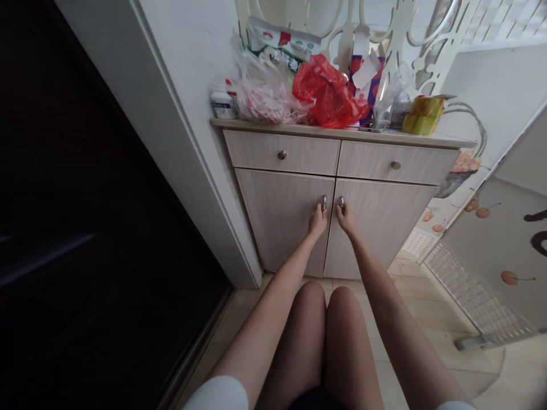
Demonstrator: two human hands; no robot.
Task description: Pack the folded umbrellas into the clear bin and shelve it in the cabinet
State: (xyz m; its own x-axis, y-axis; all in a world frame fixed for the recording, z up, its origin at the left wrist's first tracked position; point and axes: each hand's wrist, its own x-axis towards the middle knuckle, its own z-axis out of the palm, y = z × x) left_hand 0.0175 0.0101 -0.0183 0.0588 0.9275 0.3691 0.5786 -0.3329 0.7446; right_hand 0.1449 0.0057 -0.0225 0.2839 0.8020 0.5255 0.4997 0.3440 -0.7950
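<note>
Cabinet doors (pixel 280 228) stand shut side by side in front of the knees (pixel 311 299), below two drawers (pixel 252 147); left hand (pixel 318 221) and right hand (pixel 345 218) are each at a handle, the left handle (pixel 323 199) and the right handle (pixel 341 200), either side of the middle seam. Each grip looks nearly closed, its fingers curled on the lower part of the handle; how firmly they press, I cannot tell. For working both doors well, a light, even pull straight outward seems best; twisting or lifting could strain the hinges, probably at the outer edges. Since the knees are near, leaning back would give both panels room; a white door frame (pixel 200 159) beside the left one may limit its swing. Steady force also suits the crowded tabletop (pixel 455 140) above; a red plastic bag (pixel 325 94) lies near its front edge, and a jerk might shake it down.
</note>
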